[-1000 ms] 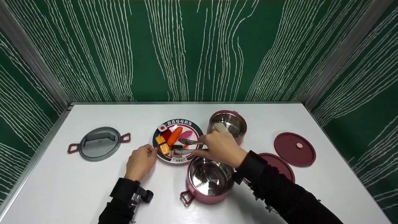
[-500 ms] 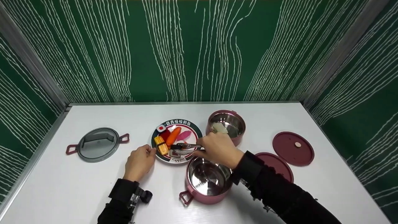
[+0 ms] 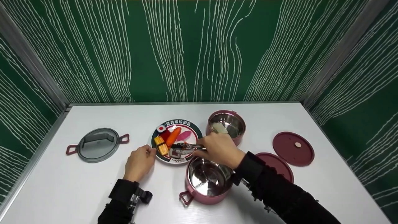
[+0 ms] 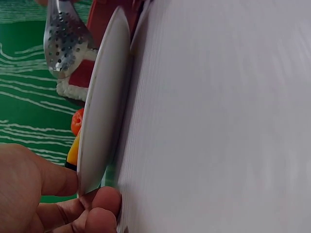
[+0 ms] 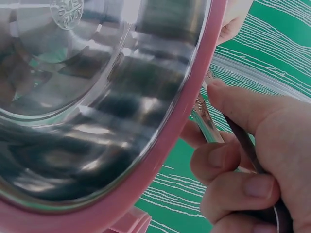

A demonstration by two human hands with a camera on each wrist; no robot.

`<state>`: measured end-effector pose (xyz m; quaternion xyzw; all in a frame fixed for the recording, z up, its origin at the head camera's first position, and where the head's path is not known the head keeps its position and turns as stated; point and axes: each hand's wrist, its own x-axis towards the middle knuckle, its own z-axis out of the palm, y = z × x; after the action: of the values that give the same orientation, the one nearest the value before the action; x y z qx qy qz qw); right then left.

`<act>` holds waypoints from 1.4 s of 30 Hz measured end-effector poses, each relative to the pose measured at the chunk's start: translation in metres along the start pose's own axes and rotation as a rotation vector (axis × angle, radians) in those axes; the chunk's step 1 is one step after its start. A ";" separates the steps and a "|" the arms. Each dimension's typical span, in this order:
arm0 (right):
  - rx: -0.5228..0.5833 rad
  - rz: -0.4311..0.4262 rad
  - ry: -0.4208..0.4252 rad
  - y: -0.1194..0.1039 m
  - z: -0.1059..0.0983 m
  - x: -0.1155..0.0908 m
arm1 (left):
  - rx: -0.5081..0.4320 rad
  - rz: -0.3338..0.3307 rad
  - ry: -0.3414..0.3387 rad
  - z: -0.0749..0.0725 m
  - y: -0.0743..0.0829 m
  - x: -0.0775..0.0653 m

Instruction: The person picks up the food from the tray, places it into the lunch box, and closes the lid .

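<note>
2 black sleeves, black wristbands

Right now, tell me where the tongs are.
In the head view, the tongs are just left of centre, held by the right hand, tips over the near half of the plate, at a sushi roll.

R hand has squeezed the metal tongs: arms spread wide a sec ago, now close tog., w/ upper tip lowered onto the sushi roll.

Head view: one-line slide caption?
Right hand holds metal tongs over a plate of toy food; left hand pinches its rim, an open pink pot nearby.
</note>
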<state>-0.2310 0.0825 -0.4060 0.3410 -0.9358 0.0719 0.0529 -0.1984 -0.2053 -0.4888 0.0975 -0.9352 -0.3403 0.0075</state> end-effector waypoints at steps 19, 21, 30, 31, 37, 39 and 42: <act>0.086 0.071 -0.018 0.009 -0.013 -0.004 | 0.012 0.004 0.010 0.001 0.000 0.001; 0.088 0.078 -0.014 0.012 -0.015 -0.004 | 0.015 0.008 0.014 0.001 -0.001 0.001; 0.149 0.082 0.032 0.031 -0.027 -0.006 | 0.010 0.016 0.018 0.001 0.000 0.000; 0.158 0.094 0.035 0.034 -0.028 -0.006 | 0.010 0.017 0.019 0.001 0.001 0.000; 0.186 0.206 0.057 0.053 -0.035 -0.011 | 0.015 0.019 0.017 0.001 0.001 -0.001; 0.187 0.237 0.068 0.060 -0.037 -0.013 | 0.015 0.019 0.015 0.000 0.001 -0.001; 0.191 0.277 0.069 0.072 -0.038 -0.017 | 0.016 0.015 0.010 0.000 0.001 0.000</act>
<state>-0.2625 0.1543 -0.3780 0.2097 -0.9604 0.1786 0.0419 -0.1981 -0.2049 -0.4884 0.0924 -0.9385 -0.3323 0.0138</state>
